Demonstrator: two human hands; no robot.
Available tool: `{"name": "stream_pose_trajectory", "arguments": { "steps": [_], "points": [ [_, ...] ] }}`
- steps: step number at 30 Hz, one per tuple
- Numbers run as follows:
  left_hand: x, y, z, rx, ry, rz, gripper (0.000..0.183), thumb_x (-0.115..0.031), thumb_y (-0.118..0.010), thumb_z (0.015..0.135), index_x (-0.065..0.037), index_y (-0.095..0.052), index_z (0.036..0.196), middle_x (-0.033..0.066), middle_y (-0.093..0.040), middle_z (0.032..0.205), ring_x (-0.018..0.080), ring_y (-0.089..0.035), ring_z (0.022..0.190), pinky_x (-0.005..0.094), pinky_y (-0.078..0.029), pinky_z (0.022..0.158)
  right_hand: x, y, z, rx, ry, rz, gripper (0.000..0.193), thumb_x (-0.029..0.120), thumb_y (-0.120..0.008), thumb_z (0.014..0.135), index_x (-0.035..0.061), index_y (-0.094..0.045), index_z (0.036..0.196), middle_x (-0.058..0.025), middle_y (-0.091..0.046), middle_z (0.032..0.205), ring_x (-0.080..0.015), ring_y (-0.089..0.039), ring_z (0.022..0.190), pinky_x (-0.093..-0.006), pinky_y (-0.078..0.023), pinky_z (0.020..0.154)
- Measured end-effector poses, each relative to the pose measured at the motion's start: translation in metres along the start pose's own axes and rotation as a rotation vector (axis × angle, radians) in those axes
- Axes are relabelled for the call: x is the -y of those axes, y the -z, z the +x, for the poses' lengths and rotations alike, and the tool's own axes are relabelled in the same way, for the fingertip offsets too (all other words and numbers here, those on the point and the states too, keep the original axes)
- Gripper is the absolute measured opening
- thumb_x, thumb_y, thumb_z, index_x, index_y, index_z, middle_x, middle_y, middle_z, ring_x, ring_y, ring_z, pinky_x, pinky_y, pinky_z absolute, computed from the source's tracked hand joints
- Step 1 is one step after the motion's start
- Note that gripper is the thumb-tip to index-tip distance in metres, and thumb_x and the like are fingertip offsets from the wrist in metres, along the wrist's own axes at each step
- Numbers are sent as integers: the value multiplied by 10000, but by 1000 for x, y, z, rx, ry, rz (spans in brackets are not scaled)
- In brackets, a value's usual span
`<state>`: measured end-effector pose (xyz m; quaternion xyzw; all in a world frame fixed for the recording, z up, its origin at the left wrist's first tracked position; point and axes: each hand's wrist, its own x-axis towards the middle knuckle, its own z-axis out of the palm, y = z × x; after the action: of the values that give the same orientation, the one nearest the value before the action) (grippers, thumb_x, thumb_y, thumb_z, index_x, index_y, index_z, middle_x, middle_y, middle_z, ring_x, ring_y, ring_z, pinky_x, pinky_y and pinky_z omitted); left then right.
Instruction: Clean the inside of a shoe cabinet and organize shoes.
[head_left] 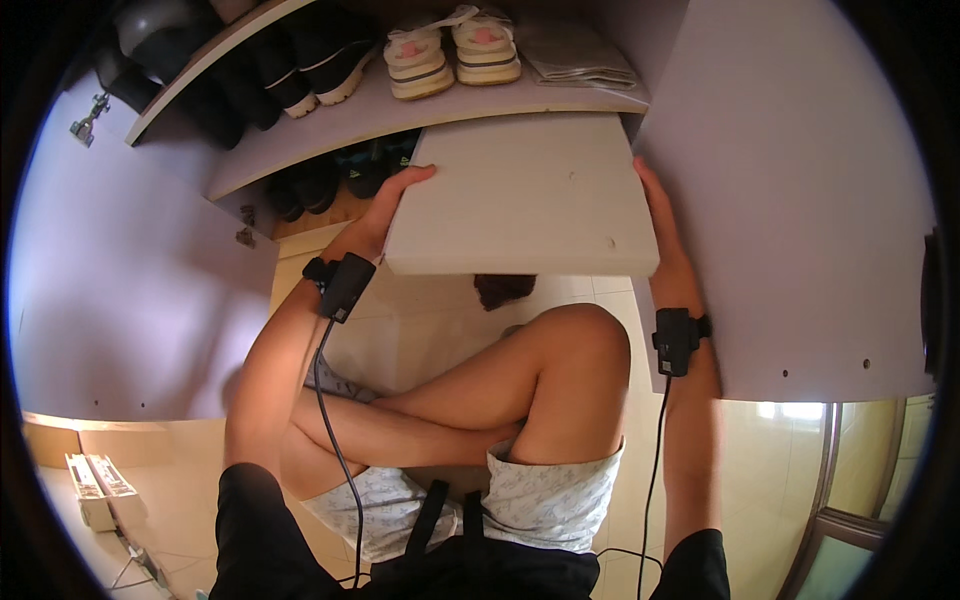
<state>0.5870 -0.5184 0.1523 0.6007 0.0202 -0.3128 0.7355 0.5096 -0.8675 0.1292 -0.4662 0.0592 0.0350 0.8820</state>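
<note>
A pale, flat-topped box, shaped like a shoebox, is level between my hands, its far end under the shelf of a shoe cabinet. My left hand grips its left side, the thumb showing near the top edge. Against the opposite side presses my right hand, most of its fingers hidden by the box. Dark shoes stand in the lower compartment, left of the box. Beneath the box's near edge a dark brown thing shows on the floor; its kind I cannot make out.
White sneakers, black shoes and a folded grey bag rest on the shelf above. Cabinet doors stand swung out at left and right. My crossed legs are close below the box.
</note>
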Motion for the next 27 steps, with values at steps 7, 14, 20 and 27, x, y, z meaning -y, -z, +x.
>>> {"name": "stream_pose_trajectory", "arguments": {
  "steps": [7, 14, 20, 27],
  "points": [
    [2, 4, 30, -75, 11, -79, 391, -434, -699, 897, -86, -689, 1075, 71, -663, 981, 177, -636, 861, 312, -521, 757, -55, 16, -9, -222, -1, 396, 655, 488, -636, 973, -17, -511, 1373, -135, -596, 1283, -249, -558, 1232, -392, -463, 1065],
    [13, 4, 15, -129, -763, 380, 425, -448, -714, 894, -85, -692, 1113, 67, -691, 1047, 194, -641, 929, 319, -521, 796, -49, 0, -56, -58, -159, 837, 674, 413, -651, 974, -102, -452, 1361, -256, -472, 1404, -395, -372, 1418, -540, -315, 1213],
    [-12, 26, 36, -176, -168, 199, 436, -473, -686, 927, -187, -689, 1255, 47, -677, 1170, 164, -635, 1066, 279, -519, 878, -55, -9, -34, -34, -90, 100, 422, 87, -704, 920, -48, -541, 1285, -174, -625, 1234, -313, -640, 1132, -454, -559, 1009],
    [-1, 41, 14, 52, -373, 374, 640, -445, -680, 922, -141, -470, 1446, 98, -595, 1340, 279, -618, 1145, 450, -517, 994, -56, -21, 1, -151, -119, 54, 379, 112, -718, 917, -66, -586, 1225, -167, -651, 1163, -298, -692, 988, -419, -621, 905]
  ]
}}
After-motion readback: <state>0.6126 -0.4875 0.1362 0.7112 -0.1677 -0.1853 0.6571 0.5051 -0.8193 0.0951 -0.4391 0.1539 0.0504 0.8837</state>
